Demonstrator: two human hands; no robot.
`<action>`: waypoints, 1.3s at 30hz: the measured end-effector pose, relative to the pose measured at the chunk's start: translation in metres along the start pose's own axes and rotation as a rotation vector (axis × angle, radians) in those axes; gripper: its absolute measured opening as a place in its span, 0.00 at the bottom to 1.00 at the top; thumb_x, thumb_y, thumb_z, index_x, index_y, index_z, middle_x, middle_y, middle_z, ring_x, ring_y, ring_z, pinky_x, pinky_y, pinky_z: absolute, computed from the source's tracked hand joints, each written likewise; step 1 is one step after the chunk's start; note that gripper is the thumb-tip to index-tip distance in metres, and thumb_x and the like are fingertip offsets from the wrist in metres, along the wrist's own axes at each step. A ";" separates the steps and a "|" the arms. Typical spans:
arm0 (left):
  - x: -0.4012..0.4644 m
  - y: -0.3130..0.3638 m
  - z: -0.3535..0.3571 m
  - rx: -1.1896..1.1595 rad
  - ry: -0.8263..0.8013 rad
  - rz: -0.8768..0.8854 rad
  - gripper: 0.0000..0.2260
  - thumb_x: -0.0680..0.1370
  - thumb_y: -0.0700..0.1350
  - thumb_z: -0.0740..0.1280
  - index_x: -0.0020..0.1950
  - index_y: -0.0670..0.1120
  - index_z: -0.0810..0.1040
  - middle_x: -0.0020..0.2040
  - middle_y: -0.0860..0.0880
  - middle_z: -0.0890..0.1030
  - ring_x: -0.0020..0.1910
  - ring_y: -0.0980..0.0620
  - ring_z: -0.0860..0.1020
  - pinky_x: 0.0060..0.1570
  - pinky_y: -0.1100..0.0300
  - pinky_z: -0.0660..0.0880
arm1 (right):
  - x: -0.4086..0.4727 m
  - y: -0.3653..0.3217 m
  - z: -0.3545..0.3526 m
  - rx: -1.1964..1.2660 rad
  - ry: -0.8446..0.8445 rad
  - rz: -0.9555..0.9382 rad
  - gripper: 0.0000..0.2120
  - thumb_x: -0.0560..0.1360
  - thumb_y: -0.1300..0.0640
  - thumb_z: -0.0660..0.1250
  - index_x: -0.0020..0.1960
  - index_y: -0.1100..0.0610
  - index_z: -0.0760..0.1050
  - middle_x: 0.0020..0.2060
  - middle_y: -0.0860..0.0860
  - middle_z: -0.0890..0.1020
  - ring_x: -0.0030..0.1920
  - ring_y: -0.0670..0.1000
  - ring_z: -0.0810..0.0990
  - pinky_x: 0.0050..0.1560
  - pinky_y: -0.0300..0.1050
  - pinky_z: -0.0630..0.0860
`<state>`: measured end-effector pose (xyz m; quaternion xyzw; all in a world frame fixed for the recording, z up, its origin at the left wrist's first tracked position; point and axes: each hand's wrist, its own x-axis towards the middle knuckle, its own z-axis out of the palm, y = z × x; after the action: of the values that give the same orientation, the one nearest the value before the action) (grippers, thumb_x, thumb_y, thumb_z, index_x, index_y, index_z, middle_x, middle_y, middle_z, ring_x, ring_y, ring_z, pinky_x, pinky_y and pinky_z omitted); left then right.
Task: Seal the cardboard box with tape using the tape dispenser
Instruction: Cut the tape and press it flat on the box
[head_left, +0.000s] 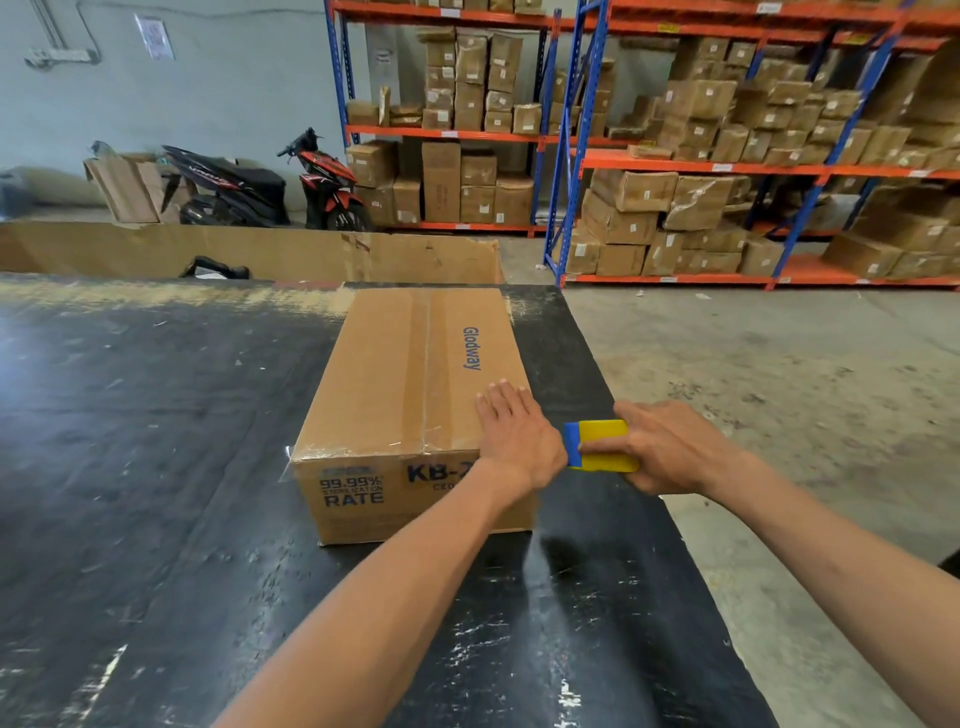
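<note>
Left hand (511, 434) flat on cardboard box (410, 395); right hand (670, 449) clamped on tape dispenser (602, 446).

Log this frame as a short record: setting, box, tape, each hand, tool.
setting: warehouse, black table, shelves of cartons behind
box: closed, lying on the table
tape: clear strip along the top seam
left hand: flat on the box top, near right corner
right hand: grips the dispenser
dispenser: yellow and blue, beside the box's right side
</note>
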<state>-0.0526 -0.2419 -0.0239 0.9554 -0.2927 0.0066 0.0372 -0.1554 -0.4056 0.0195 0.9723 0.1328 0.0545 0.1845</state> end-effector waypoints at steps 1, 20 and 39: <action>0.000 -0.005 -0.001 0.001 -0.014 0.020 0.31 0.82 0.51 0.49 0.79 0.33 0.46 0.78 0.30 0.46 0.77 0.30 0.45 0.75 0.37 0.43 | -0.001 -0.002 0.000 0.013 0.005 0.036 0.26 0.58 0.49 0.79 0.56 0.37 0.84 0.35 0.52 0.75 0.25 0.56 0.77 0.26 0.39 0.59; -0.016 -0.177 -0.021 0.070 -0.026 -0.066 0.42 0.77 0.70 0.53 0.79 0.41 0.50 0.79 0.35 0.52 0.77 0.34 0.54 0.74 0.36 0.51 | 0.041 -0.070 -0.032 0.942 -0.198 0.403 0.23 0.66 0.44 0.76 0.58 0.26 0.78 0.47 0.40 0.84 0.47 0.41 0.79 0.42 0.36 0.74; -0.045 -0.204 -0.029 0.074 -0.039 0.272 0.48 0.71 0.73 0.62 0.81 0.51 0.46 0.82 0.45 0.51 0.79 0.40 0.55 0.76 0.41 0.52 | 0.046 -0.133 0.009 1.389 -0.403 0.437 0.16 0.69 0.61 0.74 0.56 0.59 0.79 0.40 0.57 0.86 0.38 0.50 0.83 0.47 0.47 0.81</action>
<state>0.0251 -0.0460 -0.0098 0.9075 -0.4200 0.0038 -0.0051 -0.1415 -0.2764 -0.0363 0.8604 -0.0955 -0.1854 -0.4650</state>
